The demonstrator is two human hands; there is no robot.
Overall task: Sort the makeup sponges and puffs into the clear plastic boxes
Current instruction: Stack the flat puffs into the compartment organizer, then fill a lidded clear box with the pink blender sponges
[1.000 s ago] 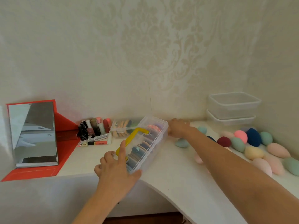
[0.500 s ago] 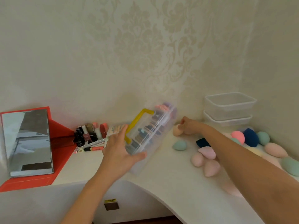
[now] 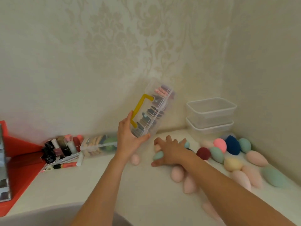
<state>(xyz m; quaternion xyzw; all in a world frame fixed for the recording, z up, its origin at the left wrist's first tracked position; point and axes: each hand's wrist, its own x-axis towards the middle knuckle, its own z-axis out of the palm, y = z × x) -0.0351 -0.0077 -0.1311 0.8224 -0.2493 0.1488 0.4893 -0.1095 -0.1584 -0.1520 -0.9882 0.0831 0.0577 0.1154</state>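
Observation:
My left hand [image 3: 128, 137] grips the lower end of a long clear box with a yellow handle [image 3: 153, 110], lifted off the counter and tilted up to the right; flat puffs in several colours fill it. My right hand [image 3: 171, 152] lies over loose sponges on the white counter, its fingers curled round a teal sponge [image 3: 158, 155] and touching a peach one [image 3: 157, 147]. More egg-shaped sponges, pink [image 3: 219, 145], navy [image 3: 232, 147], maroon [image 3: 203, 153], yellow [image 3: 232, 163] and peach [image 3: 177, 173], lie along the right. Two empty clear boxes [image 3: 211, 110] are stacked in the corner.
Another clear box of puffs [image 3: 99, 145] lies on the counter at the wall. Lipsticks and nail polish bottles [image 3: 60, 149] stand to its left, beside a red-framed mirror [image 3: 6, 167]. A lone peach sponge [image 3: 134, 159] sits under my left wrist. The counter's curved front edge [image 3: 65, 207] runs below.
My left hand has lifted the yellow-handled box off the counter and swung it up to the right. My right hand has drawn back from the wall and closed on a teal sponge.

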